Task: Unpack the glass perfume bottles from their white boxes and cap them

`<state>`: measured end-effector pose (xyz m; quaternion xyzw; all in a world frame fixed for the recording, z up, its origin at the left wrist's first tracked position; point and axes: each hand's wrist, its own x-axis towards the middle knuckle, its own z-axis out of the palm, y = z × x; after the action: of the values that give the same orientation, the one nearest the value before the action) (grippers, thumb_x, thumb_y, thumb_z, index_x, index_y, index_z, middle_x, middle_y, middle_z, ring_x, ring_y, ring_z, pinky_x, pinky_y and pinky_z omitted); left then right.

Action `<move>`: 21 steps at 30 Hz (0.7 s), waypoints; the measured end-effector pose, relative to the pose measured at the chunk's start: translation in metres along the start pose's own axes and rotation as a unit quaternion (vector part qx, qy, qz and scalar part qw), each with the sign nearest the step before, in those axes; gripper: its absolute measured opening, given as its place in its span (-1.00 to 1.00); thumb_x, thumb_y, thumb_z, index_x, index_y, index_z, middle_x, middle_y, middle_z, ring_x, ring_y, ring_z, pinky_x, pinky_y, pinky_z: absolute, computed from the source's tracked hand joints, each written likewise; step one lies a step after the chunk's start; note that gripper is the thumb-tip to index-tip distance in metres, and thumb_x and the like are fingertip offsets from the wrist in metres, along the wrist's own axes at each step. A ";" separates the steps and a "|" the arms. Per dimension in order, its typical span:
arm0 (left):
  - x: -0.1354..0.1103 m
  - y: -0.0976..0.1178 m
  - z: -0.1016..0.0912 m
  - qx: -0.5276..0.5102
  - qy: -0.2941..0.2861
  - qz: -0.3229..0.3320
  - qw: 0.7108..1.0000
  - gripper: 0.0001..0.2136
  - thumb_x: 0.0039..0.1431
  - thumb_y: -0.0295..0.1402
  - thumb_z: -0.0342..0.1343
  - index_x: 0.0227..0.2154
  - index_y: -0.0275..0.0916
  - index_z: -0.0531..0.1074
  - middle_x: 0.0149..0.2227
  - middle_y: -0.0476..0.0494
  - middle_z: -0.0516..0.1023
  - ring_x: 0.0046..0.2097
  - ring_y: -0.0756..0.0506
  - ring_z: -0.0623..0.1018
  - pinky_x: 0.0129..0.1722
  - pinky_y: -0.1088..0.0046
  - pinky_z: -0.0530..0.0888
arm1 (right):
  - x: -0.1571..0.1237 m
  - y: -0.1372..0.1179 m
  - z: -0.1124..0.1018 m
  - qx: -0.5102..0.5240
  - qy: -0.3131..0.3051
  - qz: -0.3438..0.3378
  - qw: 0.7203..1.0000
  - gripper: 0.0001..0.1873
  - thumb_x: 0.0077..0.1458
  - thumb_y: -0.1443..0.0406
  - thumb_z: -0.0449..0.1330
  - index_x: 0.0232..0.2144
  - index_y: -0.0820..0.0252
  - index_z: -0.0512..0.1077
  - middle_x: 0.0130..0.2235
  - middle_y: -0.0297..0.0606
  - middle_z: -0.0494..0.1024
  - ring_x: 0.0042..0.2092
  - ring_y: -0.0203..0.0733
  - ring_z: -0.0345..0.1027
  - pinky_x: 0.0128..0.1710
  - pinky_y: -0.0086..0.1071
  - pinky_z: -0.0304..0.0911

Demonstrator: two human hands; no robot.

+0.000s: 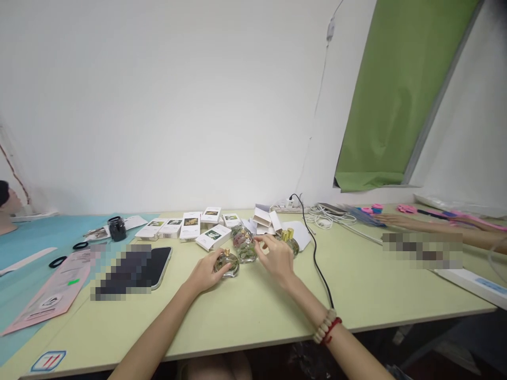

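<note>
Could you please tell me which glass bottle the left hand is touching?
The leftmost bottle, also nearest the person: the left hand touches it, while the other bottles are farther right.

Dark jar (117, 229), pink packet (59, 287)

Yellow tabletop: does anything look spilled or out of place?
No spill shows. An open white carton beyond the right hand looks odd, its flaps spread, while the printed boxes to its left look closed. The black cord looks untidy too, trailing across the tabletop toward the front edge.
</note>
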<state>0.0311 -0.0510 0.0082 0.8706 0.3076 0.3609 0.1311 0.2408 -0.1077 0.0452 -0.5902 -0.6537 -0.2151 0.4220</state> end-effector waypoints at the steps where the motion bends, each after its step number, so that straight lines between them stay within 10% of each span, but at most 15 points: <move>1: 0.000 0.000 0.000 0.005 -0.002 -0.003 1.000 -0.64 0.13 -0.12 -0.11 -0.07 -0.17 0.22 -0.25 -0.10 0.44 -0.26 -0.10 0.43 -0.25 0.38 0.33 | 0.005 0.011 -0.002 -0.075 -0.013 -0.031 0.997 -0.77 0.08 0.33 0.00 -0.26 0.16 0.43 -0.27 -0.24 0.48 -0.27 -0.20 0.31 -0.21 -0.30 0.10; 4: -0.001 -0.001 -0.001 0.021 0.009 -0.009 1.000 -0.54 0.10 -0.12 -0.07 0.05 -0.14 0.10 -0.28 -0.08 0.41 -0.36 -0.05 0.41 -0.32 0.41 0.33 | 0.020 0.042 0.001 -0.267 -0.095 -0.066 0.957 -0.77 0.00 0.42 0.04 -0.26 0.25 0.41 -0.24 -0.13 0.46 -0.13 -0.08 0.24 -0.04 -0.17 -0.07; 10: 0.000 -0.005 -0.001 0.024 0.078 0.037 0.996 -0.44 0.12 -0.21 -0.07 0.16 -0.09 -0.11 -0.19 -0.07 0.36 -0.49 0.06 0.33 -0.37 0.47 0.34 | 0.030 0.072 0.021 -0.334 -0.150 -0.073 0.928 -0.82 -0.10 0.51 0.08 -0.40 0.33 0.44 -0.30 -0.04 0.46 -0.13 0.00 0.22 0.07 -0.08 -0.25; 17: 0.005 0.004 -0.005 0.011 0.153 0.166 0.974 -0.57 0.11 -0.39 -0.06 0.08 -0.16 0.14 0.03 -0.19 0.29 0.01 -0.11 0.33 -0.06 0.35 0.31 | 0.026 0.078 0.044 -0.351 -0.171 -0.085 0.917 -0.80 -0.11 0.51 0.07 -0.60 0.20 0.42 -0.41 -0.10 0.48 -0.16 -0.01 0.27 0.09 -0.10 -0.18; 21: 0.009 0.009 0.000 -0.014 0.170 0.184 0.968 -0.70 0.12 -0.42 -0.04 -0.05 -0.19 0.30 -0.11 -0.15 0.43 -0.07 -0.09 0.38 -0.10 0.34 0.33 | 0.027 0.080 0.052 -0.359 -0.169 -0.081 0.915 -0.77 -0.12 0.54 0.06 -0.64 0.20 0.40 -0.46 -0.11 0.47 -0.21 -0.02 0.30 0.09 -0.08 -0.17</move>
<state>0.0400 -0.0528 0.0174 0.8361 0.1546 0.5260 0.0205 0.3028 -0.0341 0.0208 -0.6743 -0.6397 -0.3660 0.0466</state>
